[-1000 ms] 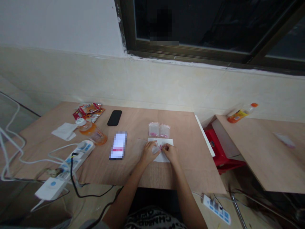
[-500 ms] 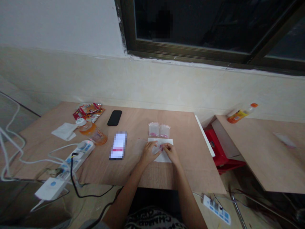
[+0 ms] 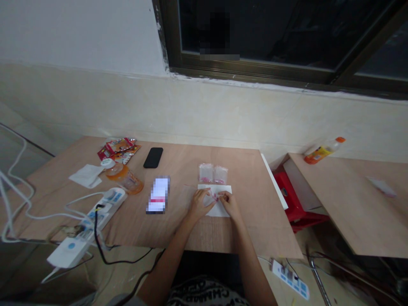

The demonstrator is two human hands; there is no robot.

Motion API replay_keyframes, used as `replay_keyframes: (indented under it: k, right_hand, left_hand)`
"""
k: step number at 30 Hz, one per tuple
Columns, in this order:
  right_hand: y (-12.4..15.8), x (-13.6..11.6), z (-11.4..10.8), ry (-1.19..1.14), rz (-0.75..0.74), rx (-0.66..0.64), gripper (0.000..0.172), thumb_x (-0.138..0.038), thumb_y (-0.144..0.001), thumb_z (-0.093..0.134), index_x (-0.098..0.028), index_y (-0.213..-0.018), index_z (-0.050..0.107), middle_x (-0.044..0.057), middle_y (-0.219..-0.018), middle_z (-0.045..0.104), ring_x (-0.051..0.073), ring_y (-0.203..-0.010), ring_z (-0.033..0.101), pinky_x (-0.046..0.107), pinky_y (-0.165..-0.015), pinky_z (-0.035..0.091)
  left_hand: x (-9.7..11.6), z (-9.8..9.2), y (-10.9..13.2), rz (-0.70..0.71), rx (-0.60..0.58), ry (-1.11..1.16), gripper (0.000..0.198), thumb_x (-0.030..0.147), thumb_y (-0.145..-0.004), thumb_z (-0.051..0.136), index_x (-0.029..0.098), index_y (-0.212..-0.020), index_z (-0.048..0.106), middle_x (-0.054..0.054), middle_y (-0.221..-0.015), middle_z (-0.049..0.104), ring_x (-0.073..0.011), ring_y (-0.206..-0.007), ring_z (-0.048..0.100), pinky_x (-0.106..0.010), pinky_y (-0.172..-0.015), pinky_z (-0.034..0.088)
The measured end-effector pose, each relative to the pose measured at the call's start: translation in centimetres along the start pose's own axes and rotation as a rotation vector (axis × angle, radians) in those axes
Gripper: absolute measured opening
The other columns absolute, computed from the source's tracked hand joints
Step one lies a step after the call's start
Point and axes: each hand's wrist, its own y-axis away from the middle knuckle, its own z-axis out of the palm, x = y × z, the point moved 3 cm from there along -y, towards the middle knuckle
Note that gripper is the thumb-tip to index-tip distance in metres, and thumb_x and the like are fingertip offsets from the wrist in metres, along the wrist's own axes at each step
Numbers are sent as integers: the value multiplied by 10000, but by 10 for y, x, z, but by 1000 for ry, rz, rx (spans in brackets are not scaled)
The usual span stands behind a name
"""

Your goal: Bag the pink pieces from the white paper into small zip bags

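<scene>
My left hand is over a white sheet of paper, its fingers closed in a pinch on a thin pink string whose end sticks out to the left. Facing it, my right hand has its fingertips pressed together on something too small to make out. Small pink beads show between the two hands, at the right fingertips. Just beyond the paper lie two clear plastic bags, a left one and a right one, with pink beads along their bottoms.
Left on the wooden table are a lit phone, a dark phone, an orange drink bottle, snack packets, tissue and a power strip with cables. A red stool stands between the tables.
Both hands stay almost in place over the paper, with only slight finger movement around the pink beads. Everything else lies as before.
</scene>
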Motion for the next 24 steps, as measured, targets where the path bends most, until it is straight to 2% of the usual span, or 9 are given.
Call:
replay_keyframes:
  k: [10,20,24]
  right_hand:
    - [5,-6,-5,285,-23,-46,218,-324,-813,583,-194,-906,732,3,-644,655,147,-592,578,248,-611,399]
    - [6,-13,-6,331,-57,-56,187,-276,-821,579,-200,-872,742,1,-641,662,145,-593,588,243,-621,396]
    - [6,-14,-7,339,-45,-61,187,-297,-833,582,-210,-872,742,-2,-643,664,144,-589,584,240,-603,381]
  left_hand:
    - [-3,2,1,-14,-18,-6,266,251,-713,745,230,-912,570,-69,-1100,684,-247,-1054,637,-453,-947,496]
    - [-2,1,0,-10,-14,-14,246,232,-712,736,227,-902,580,-74,-1112,687,-246,-1049,642,-458,-938,508]
    - [-4,0,-1,-29,37,30,247,241,-708,740,233,-886,570,-73,-1113,686,-255,-1047,643,-475,-917,518]
